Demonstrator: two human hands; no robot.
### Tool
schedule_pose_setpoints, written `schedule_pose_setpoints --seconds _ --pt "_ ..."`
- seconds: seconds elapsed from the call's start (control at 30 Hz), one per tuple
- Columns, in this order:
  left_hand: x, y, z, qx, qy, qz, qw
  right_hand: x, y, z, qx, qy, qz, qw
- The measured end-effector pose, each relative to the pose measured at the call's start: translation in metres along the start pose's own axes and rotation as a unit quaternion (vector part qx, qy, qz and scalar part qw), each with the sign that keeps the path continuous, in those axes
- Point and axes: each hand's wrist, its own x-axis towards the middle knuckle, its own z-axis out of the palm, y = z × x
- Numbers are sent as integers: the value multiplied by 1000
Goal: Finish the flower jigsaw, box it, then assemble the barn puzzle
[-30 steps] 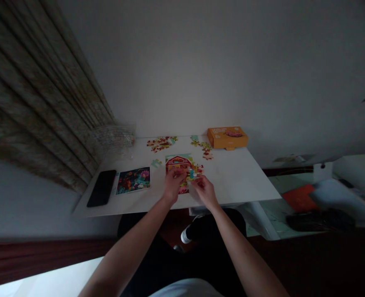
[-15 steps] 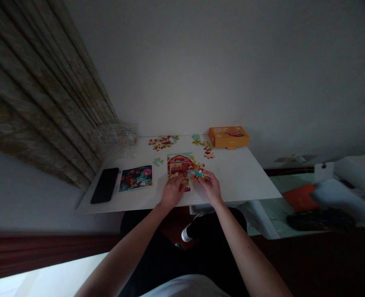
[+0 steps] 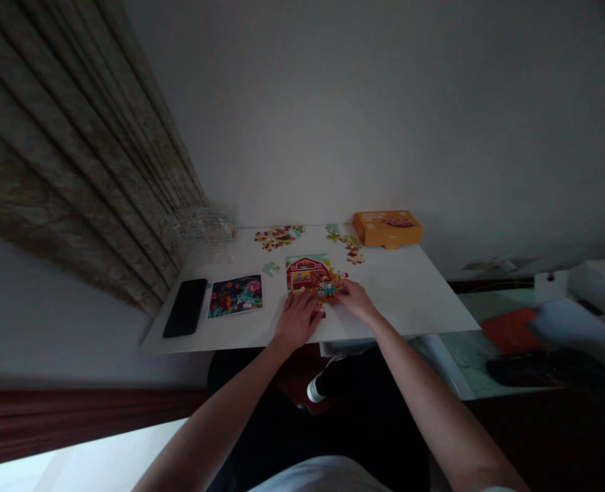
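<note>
A partly assembled jigsaw puzzle [image 3: 302, 268] with a red barn picture lies near the table's front edge. My left hand [image 3: 298, 320] rests over its lower part, fingers stretched out and pressing on it. At the puzzle's right side my right hand [image 3: 356, 299] pinches a puzzle piece [image 3: 327, 290] with teal and several other colours. That piece touches or overlaps the barn picture; whether it is interlocked I cannot tell. Left of the barn lies a loose pale green piece [image 3: 271, 268].
Loose pieces [image 3: 280, 236] lie at the back, with more pieces [image 3: 354, 255] further right beside an orange puzzle box [image 3: 388, 228]. On the left are a dark picture card [image 3: 236, 296], a black phone [image 3: 185, 307] and bubble wrap [image 3: 202, 232]. The white table [image 3: 409, 301] meets the wall.
My right hand has brought the puzzle piece left and down against the barn picture. My left hand has flattened over the lower puzzle. The whole view has shifted slightly.
</note>
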Motion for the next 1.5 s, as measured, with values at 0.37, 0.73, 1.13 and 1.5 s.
schedule_pose_setpoints --seconds 0.37,0.73,1.13,1.5 --pt "2 3 0 24 -1 5 1000 -5 -14 1 -239 17 -23 971" --pt "3 5 -1 32 2 2 999 -35 -27 9 -259 35 -174 949" --pt "1 2 4 21 7 0 1000 -41 -20 16 -247 1 -206 947" --pt "51 -67 -26 -26 22 -54 998 -41 -17 17 -231 17 -200 952"
